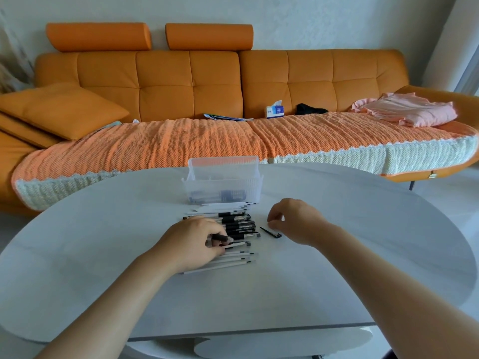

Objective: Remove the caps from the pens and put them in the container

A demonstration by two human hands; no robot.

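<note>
Left hand [197,242]: fingers curled round one pen [222,238] in the pen heap [239,224].
Right hand [293,221]: loosely curled, empty, beside loose black cap [270,232].
Clear container [223,186]: just behind the heap.

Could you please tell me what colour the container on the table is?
Clear, ribbed plastic container; seen in the head view.

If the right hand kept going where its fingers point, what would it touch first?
Likely the loose black piece on the table just under the right hand; the pen pile lies beyond. Depth is unclear.
</note>
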